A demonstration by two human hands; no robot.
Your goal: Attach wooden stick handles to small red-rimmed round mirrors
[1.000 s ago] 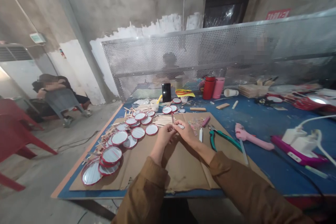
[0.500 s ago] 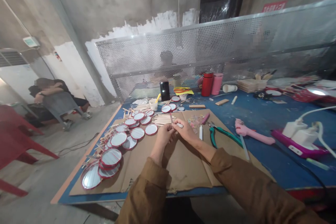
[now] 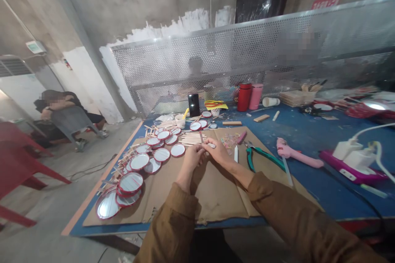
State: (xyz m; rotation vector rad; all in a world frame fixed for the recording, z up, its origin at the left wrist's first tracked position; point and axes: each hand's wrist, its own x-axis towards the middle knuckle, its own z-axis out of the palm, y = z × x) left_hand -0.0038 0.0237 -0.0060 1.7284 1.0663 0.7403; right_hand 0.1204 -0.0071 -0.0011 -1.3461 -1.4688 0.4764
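My left hand (image 3: pixel 195 159) and my right hand (image 3: pixel 217 153) meet over the cardboard sheet (image 3: pixel 216 197), fingertips pinched together. Between them rises a thin reddish-brown stick (image 3: pixel 201 136); which fingers bear it is hard to tell. A small whitish piece (image 3: pixel 211 145) shows at my right fingertips. Just beyond lie loose wooden sticks (image 3: pixel 190 137). Left of my hands are several round, red-rimmed discs (image 3: pixel 161 155), some overlapping. To the right are small clear and coloured bits (image 3: pixel 231 141), a white tube (image 3: pixel 236 154) and green-handled pliers (image 3: pixel 267 158).
A pink glue gun (image 3: pixel 298 155) and purple power strip (image 3: pixel 348 168) sit on the right. Behind stand a phone (image 3: pixel 194 105), a paper cup (image 3: pixel 180 121), a red bottle (image 3: pixel 244 97) and a pink bottle (image 3: pixel 256 97). A person (image 3: pixel 61 104) sits far left.
The view has shifted very slightly. Both hands keep nearly the same pose around the small item.
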